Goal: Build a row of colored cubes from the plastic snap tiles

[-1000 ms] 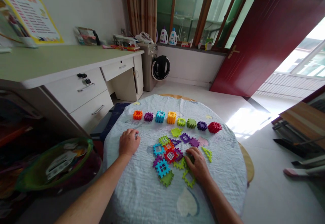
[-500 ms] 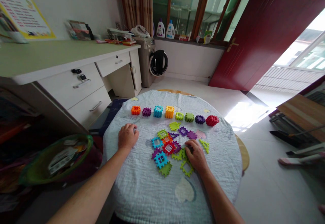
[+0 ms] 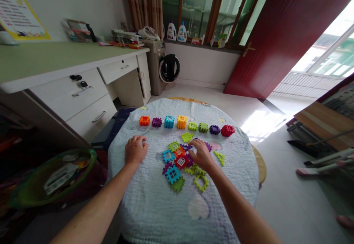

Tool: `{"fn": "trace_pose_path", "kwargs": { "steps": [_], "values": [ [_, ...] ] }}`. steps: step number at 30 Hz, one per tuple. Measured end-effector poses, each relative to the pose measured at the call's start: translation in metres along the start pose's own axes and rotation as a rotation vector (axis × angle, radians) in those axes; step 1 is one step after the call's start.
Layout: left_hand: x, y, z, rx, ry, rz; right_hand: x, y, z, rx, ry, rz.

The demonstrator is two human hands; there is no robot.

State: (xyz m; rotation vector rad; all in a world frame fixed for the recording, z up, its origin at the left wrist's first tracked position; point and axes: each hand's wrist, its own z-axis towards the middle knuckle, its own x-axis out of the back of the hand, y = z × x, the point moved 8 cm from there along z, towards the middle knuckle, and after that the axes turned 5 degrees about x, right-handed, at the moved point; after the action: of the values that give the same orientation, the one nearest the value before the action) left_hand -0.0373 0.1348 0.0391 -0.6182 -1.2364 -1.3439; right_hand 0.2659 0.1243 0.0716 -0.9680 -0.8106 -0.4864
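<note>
My left hand (image 3: 135,150) rests on the cloth left of the loose pieces, its fingers loosely bent and the thumb apart, with nothing visible in it. Over the right side of the pile is my right hand (image 3: 201,155), fingers apart, fingertips by a purple triangular piece (image 3: 187,147) and partly covering other purple pieces. Around it lie flat plastic building tiles with notched edges: a red window tile (image 3: 181,161), a blue window tile (image 3: 173,174), a light green frame (image 3: 201,182), a yellow-green tile (image 3: 187,137) and a green triangle (image 3: 219,158).
Behind the pile stands a row of stacked or box-shaped tile groups, including orange (image 3: 144,120), blue (image 3: 169,122), yellow (image 3: 181,122) and red (image 3: 228,130). A pale cloth (image 3: 149,199) covers the round table. A desk (image 3: 69,58) and a bin (image 3: 92,159) are at the left.
My right hand has moved up and left, off the green pieces and over to the purple ones. My left hand stays on the cloth. The view has shifted slightly.
</note>
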Motion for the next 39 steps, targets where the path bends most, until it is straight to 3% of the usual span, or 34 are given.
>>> {"fn": "trace_pose_path", "kwargs": {
  "steps": [6, 9, 14, 19, 23, 30, 39],
  "values": [
    [0.002, 0.001, -0.001, -0.004, 0.004, -0.022, -0.056, -0.024, 0.035, 0.073, -0.270, -0.110],
    [0.002, 0.001, -0.001, 0.006, 0.007, -0.027, -0.068, -0.024, 0.041, 0.059, -0.303, -0.100],
    [0.000, 0.000, 0.000, -0.002, 0.011, -0.031, -0.044, -0.011, 0.042, 0.002, -0.206, -0.012],
    [0.000, -0.002, 0.000, -0.002, 0.014, -0.035, -0.002, 0.037, 0.018, -0.195, -0.030, 0.156],
    [0.001, 0.000, 0.000, -0.004, 0.016, -0.027, 0.009, 0.063, -0.006, -0.242, -0.027, 0.078],
    [0.000, 0.000, 0.000, -0.006, 0.013, -0.016, 0.023, 0.059, -0.023, -0.161, -0.005, -0.180],
    [-0.002, -0.001, 0.001, -0.024, 0.019, -0.011, 0.009, 0.050, -0.016, -0.182, -0.097, -0.246]
  ]
}}
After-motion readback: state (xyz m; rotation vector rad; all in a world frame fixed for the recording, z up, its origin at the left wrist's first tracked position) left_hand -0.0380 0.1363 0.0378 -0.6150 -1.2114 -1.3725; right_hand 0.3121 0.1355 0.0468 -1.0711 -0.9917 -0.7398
